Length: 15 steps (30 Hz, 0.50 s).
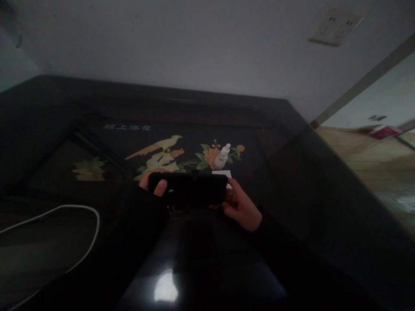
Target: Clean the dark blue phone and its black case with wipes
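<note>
Held sideways between my two hands is a flat black phone (194, 190), with a small dark clip-like part at the middle of its upper edge. My left hand (154, 183) grips the left end, thumb pressed on the near face. At the other end my right hand (243, 207) closes its fingers on the right edge. Just beyond the phone stands a small clear dropper bottle (221, 160) with a white cap, upright on the table. A white card or paper (223, 173) lies between bottle and phone, partly hidden by the phone.
The dark glossy table (266, 138) carries a bird-and-flower picture (162, 160). A white cable (79, 206) curves across the left side. Behind the table is a pale wall with a socket plate (337, 26). Wooden floor (366, 160) shows past the right edge.
</note>
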Each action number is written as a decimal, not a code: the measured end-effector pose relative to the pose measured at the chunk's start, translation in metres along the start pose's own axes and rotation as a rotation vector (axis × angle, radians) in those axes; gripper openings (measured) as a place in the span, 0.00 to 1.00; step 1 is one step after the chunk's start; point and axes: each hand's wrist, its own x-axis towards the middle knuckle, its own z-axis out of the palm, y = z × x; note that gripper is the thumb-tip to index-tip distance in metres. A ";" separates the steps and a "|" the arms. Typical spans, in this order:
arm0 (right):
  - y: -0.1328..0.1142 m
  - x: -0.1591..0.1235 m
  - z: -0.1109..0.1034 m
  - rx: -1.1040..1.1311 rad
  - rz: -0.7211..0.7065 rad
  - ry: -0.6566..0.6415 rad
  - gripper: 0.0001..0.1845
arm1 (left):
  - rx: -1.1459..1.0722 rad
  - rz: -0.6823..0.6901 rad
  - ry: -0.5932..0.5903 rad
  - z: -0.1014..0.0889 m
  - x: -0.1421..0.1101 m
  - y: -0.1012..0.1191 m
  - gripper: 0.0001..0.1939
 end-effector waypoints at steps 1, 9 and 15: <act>0.000 0.000 0.000 0.004 0.003 0.000 0.30 | -0.008 0.005 -0.001 0.000 0.000 0.000 0.11; 0.004 0.000 -0.001 -0.002 -0.006 -0.018 0.32 | 0.044 -0.003 -0.006 -0.002 0.000 -0.003 0.12; 0.006 0.000 -0.002 0.018 -0.004 -0.018 0.31 | 0.031 0.105 -0.008 -0.002 0.004 -0.010 0.10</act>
